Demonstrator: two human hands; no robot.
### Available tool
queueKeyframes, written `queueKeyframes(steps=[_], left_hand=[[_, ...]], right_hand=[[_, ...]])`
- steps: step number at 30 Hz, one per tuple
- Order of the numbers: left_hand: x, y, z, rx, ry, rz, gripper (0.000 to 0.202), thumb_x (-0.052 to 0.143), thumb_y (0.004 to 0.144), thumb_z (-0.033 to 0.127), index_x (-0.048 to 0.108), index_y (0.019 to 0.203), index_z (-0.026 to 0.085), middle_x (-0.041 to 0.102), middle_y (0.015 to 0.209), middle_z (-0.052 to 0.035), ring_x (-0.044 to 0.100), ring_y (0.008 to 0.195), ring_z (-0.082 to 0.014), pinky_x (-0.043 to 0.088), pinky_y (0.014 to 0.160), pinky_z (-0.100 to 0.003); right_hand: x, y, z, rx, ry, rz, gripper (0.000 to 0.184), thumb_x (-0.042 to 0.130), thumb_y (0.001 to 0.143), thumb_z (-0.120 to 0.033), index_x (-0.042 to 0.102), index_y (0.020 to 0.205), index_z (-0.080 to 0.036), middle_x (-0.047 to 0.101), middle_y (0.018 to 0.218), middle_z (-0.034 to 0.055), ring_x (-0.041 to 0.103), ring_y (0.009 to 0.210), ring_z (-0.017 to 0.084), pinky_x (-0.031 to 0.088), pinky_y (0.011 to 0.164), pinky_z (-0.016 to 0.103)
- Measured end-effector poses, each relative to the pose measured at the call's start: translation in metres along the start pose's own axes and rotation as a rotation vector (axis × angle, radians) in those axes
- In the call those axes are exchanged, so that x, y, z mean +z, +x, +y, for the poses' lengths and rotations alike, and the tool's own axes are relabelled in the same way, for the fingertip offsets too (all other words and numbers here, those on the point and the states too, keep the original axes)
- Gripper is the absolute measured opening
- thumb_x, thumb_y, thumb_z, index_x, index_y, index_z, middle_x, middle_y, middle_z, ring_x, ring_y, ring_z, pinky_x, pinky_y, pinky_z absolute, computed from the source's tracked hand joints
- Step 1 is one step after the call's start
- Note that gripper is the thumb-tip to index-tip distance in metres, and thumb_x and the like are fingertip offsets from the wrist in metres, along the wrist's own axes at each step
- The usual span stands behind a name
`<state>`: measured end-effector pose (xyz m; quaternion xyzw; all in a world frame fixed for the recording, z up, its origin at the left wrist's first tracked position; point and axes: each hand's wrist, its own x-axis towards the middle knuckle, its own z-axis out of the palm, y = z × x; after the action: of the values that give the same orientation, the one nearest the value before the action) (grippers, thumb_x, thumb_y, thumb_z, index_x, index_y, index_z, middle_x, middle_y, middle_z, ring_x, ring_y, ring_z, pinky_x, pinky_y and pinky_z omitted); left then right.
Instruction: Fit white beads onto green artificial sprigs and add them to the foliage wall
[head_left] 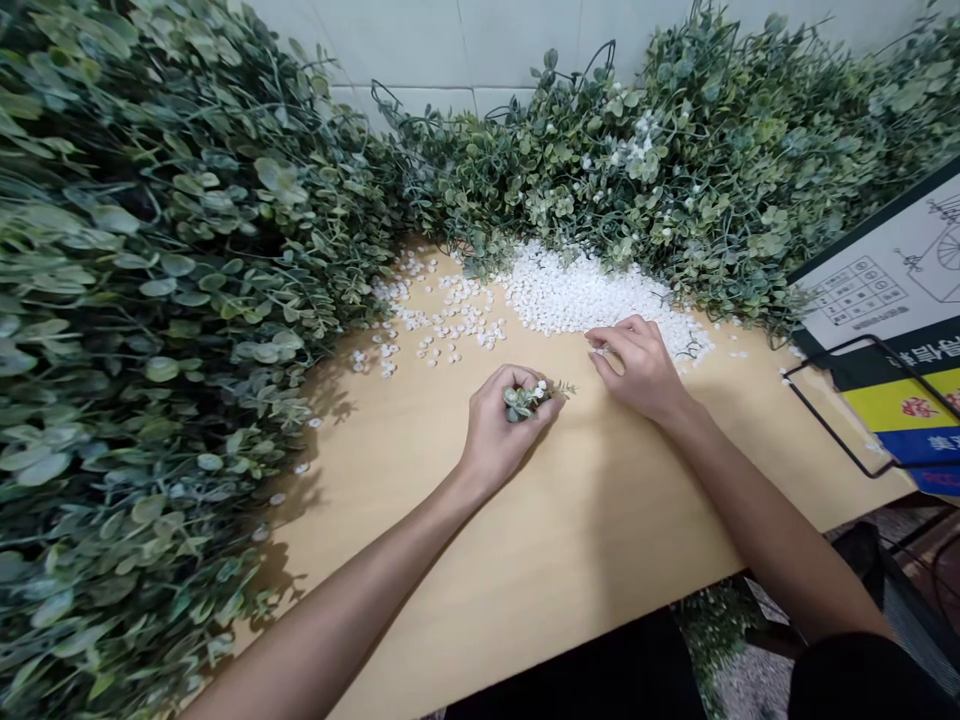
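My left hand is closed round a small sprig of artificial green leaves, whose tips poke out to the right. My right hand rests on the light wooden table at the edge of a heap of small white beads, its fingertips pinched together on something I cannot make out among the beads. The two hands lie a little apart near the table's middle.
Heaps of artificial leafy stems cover the left side and the back of the table. Scattered white beads lie left of the heap. A printed sign in a black wire stand stands at the right edge.
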<state>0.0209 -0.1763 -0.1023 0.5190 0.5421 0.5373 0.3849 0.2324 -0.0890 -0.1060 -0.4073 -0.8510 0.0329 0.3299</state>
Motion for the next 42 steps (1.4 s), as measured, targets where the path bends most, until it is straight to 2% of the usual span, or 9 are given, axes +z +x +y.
queueKeyframes(steps=[5, 9, 11, 13, 17, 21, 26, 31, 42], left_hand=[[0.000, 0.000, -0.001, -0.003, -0.075, 0.021, 0.029, 0.082, 0.079, 0.031, 0.056, 0.087, 0.022, 0.074, 0.095, -0.0042, 0.071, 0.089, -0.0177, 0.054, 0.085, -0.030], [-0.001, 0.001, -0.002, -0.016, -0.101, 0.028, 0.035, 0.086, 0.077, 0.031, 0.058, 0.095, 0.022, 0.074, 0.093, -0.0016, 0.069, 0.084, -0.0152, 0.054, 0.079, -0.026], [-0.001, 0.002, -0.001, -0.035, -0.103, 0.034, 0.038, 0.088, 0.075, 0.033, 0.062, 0.100, 0.022, 0.075, 0.095, -0.0024, 0.070, 0.086, -0.0163, 0.055, 0.081, -0.027], [-0.001, 0.004, -0.001, -0.069, -0.093, 0.018, 0.035, 0.087, 0.077, 0.036, 0.068, 0.101, 0.020, 0.077, 0.098, -0.0049, 0.072, 0.090, -0.0184, 0.057, 0.084, -0.030], [-0.003, 0.006, 0.000, -0.100, -0.087, -0.012, 0.029, 0.085, 0.080, 0.039, 0.075, 0.099, 0.018, 0.078, 0.102, -0.0083, 0.072, 0.095, -0.0213, 0.057, 0.088, -0.033], [-0.004, 0.006, 0.001, -0.089, -0.105, -0.011, 0.034, 0.089, 0.076, 0.038, 0.075, 0.100, 0.018, 0.078, 0.101, -0.0075, 0.071, 0.092, -0.0206, 0.056, 0.085, -0.031], [-0.004, 0.006, 0.003, -0.098, -0.065, -0.043, 0.029, 0.081, 0.084, 0.043, 0.076, 0.092, 0.016, 0.075, 0.092, -0.0057, 0.066, 0.082, -0.0172, 0.052, 0.077, -0.028], [-0.005, 0.005, 0.005, -0.079, -0.008, -0.048, 0.033, 0.076, 0.087, 0.044, 0.069, 0.076, 0.015, 0.060, 0.071, 0.0000, 0.051, 0.067, -0.0120, 0.041, 0.063, -0.025], [-0.006, 0.006, 0.006, -0.123, -0.100, -0.048, 0.038, 0.082, 0.080, 0.049, 0.071, 0.071, 0.014, 0.059, 0.066, -0.0005, 0.049, 0.063, -0.0123, 0.040, 0.060, -0.026]], right_hand=[[0.003, 0.000, 0.002, -0.009, 0.020, -0.030, 0.022, 0.054, 0.101, -0.017, 0.070, 0.116, -0.022, 0.079, 0.105, 0.0074, 0.061, 0.103, 0.029, 0.042, 0.096, 0.048], [0.001, 0.002, -0.001, 0.005, 0.121, 0.022, 0.020, 0.053, 0.103, -0.018, 0.071, 0.109, -0.021, 0.077, 0.105, 0.0084, 0.063, 0.102, 0.028, 0.045, 0.096, 0.047], [-0.001, 0.003, -0.007, 0.066, 0.277, 0.067, 0.015, 0.057, 0.102, -0.021, 0.071, 0.106, -0.022, 0.075, 0.105, 0.0079, 0.066, 0.100, 0.026, 0.049, 0.096, 0.045], [-0.002, 0.004, -0.015, 0.190, 0.521, 0.091, 0.009, 0.066, 0.098, -0.027, 0.071, 0.104, -0.024, 0.074, 0.104, 0.0064, 0.068, 0.096, 0.023, 0.054, 0.094, 0.041], [0.002, 0.006, -0.031, 0.475, 1.048, 0.015, 0.030, 0.087, 0.080, -0.037, 0.070, 0.101, -0.023, 0.072, 0.097, 0.0030, 0.070, 0.089, 0.018, 0.059, 0.087, 0.033], [0.009, 0.005, -0.035, 0.594, 1.285, -0.068, 0.038, 0.094, 0.071, -0.036, 0.071, 0.097, -0.020, 0.072, 0.091, 0.0014, 0.069, 0.077, 0.014, 0.059, 0.078, 0.029], [0.013, 0.004, -0.035, 0.638, 1.385, -0.083, 0.037, 0.094, 0.073, -0.033, 0.071, 0.099, -0.019, 0.073, 0.091, 0.0024, 0.070, 0.075, 0.014, 0.056, 0.073, 0.029], [0.011, 0.004, -0.039, 0.669, 1.443, -0.113, 0.037, 0.095, 0.072, -0.032, 0.071, 0.096, -0.019, 0.075, 0.088, 0.0028, 0.069, 0.075, 0.015, 0.051, 0.069, 0.027], [0.013, 0.004, -0.044, 0.638, 1.435, -0.165, 0.036, 0.095, 0.071, -0.033, 0.070, 0.094, -0.019, 0.073, 0.085, -0.0001, 0.062, 0.064, 0.010, 0.048, 0.063, 0.026]])
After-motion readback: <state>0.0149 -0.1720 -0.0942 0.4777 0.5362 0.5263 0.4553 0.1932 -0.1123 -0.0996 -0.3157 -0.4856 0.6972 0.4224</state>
